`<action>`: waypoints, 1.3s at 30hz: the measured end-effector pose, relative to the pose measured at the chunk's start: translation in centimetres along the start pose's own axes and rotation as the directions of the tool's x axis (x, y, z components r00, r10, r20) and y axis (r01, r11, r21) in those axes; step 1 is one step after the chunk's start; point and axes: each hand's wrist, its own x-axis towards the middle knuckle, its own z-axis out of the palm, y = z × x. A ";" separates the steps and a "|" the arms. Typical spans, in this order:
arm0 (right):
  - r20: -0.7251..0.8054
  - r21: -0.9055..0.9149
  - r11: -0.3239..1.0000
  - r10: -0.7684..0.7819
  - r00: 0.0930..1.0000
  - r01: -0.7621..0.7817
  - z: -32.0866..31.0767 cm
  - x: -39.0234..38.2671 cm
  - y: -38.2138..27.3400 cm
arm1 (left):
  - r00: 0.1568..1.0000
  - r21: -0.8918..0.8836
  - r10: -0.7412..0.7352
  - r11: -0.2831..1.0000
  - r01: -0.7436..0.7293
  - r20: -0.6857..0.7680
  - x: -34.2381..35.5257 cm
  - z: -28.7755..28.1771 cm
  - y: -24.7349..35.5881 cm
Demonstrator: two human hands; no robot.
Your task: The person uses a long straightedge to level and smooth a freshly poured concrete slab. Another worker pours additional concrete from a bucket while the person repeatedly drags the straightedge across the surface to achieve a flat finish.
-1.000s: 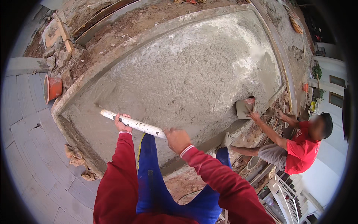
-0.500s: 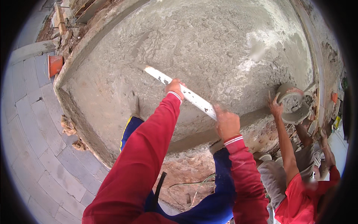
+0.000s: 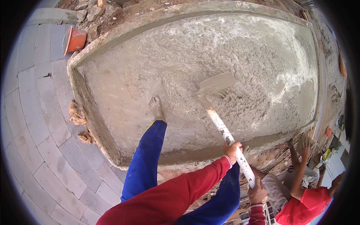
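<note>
My left hand (image 3: 233, 152) is closed around the white, speckled handle (image 3: 221, 125) of a long tool. Below it, at the handle's lower end, my right hand (image 3: 257, 193) also grips the handle. The tool's flat blade (image 3: 216, 81), coated in grey mortar, rests in rough wet concrete (image 3: 262, 56) filling a low-walled, irregular basin (image 3: 75, 78). One bare foot (image 3: 156, 109), coated in mortar and below a blue trouser leg, stands in the wet surface left of the tool.
Grey paving (image 3: 41, 123) runs along the left. An orange bucket (image 3: 76, 39), rubble (image 3: 95, 13) and crumpled brown scraps (image 3: 77, 112) lie outside the rim. At lower right a person in a red shirt (image 3: 303, 204) squats by the basin's edge.
The tool has swung round from nearly crosswise to pointing up and away, its blade now farther right in the concrete. Both my hands moved with it, rightward; the right dropped lower.
</note>
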 end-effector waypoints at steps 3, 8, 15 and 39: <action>-0.014 0.063 0.954 -0.294 0.956 0.294 0.5 8.7 -9.2 | 0.960 -0.233 0.281 0.933 -0.273 -0.001 0.9 -5.7 14.7; -0.215 0.033 0.706 -0.686 0.695 0.708 3.1 31.0 -30.0 | 0.788 -0.250 0.591 0.748 -0.615 -0.171 7.1 -13.3 43.5; -0.283 0.037 0.669 -0.705 0.650 0.742 3.2 41.5 -31.8 | 0.741 -0.094 0.567 0.768 -0.633 -0.360 14.8 -8.8 52.6; -0.107 0.029 0.972 0.237 0.966 -0.235 3.4 5.5 4.6 | 0.993 0.217 0.109 0.969 -0.117 0.052 6.8 11.2 -2.2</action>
